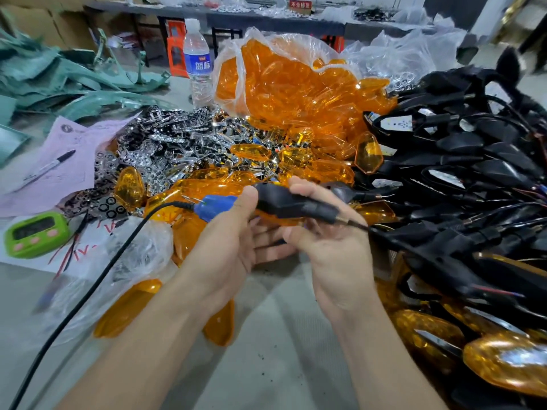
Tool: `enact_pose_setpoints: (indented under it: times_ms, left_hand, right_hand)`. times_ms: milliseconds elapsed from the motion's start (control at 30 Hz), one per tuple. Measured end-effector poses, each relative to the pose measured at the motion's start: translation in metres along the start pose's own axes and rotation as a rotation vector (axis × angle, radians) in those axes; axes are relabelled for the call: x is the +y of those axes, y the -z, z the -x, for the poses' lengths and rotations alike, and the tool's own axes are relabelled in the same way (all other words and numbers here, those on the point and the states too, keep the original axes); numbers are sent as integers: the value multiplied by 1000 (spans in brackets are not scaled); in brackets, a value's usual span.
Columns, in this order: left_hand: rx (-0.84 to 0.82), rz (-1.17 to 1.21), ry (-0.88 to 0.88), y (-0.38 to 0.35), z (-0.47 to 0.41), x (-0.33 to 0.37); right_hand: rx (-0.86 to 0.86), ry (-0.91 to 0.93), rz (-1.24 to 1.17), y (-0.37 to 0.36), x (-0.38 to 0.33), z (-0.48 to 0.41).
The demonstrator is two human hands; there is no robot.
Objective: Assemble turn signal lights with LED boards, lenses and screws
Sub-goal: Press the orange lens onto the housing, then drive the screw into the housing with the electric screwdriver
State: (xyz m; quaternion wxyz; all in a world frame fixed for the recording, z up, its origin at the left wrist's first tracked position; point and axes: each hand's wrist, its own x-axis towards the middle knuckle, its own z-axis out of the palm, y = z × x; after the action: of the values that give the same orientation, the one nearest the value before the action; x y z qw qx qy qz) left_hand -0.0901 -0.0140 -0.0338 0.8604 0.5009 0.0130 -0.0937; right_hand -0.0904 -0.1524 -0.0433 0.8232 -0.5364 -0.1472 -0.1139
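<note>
**Holding one turn signal housing over the parts heap**

Far left, at 9 o'clock: a green timer (35, 234) on the table (266, 335), a black marker (48, 168) lying on pink paper (68, 161) just above it. A water bottle (196, 59) stands upright at 11 o'clock.

Centre left: a black cable (97, 279) runs from the 7 o'clock corner up to a blue-handled tool (213, 206). The left hand (228, 247) has this tool tucked in its palm, thumb pressed on the near end of a black turn signal housing (291, 204), fingers curled beneath.

Behind the hands, at 12 o'clock: a heap of chrome reflectors (165, 149), then loose amber lenses (296, 161) spilling from a clear bag (284, 75).

Centre right: the right hand (331, 247) grips the housing's stalk end, thumb on top, fingers wrapped below. An amber lens shows along the housing's underside; whether it is seated cannot be told.

Right, 3 o'clock: a pile of black housings with wires (473, 179). At 4 to 5 o'clock: finished lights with amber lenses (503, 362).
</note>
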Motion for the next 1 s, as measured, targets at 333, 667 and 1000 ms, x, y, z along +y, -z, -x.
enact_pose_setpoints:
  times_ms: [333, 667, 1000]
  left_hand:
    - [106, 161, -336, 28, -5, 30]
    - [473, 356, -325, 74, -1, 68]
    - [628, 18, -245, 98, -2, 79]
  right_hand:
    - [43, -414, -338, -7, -5, 15]
    - [210, -371, 399, -12, -7, 3]
    - [-415, -92, 1170, -90, -14, -49]
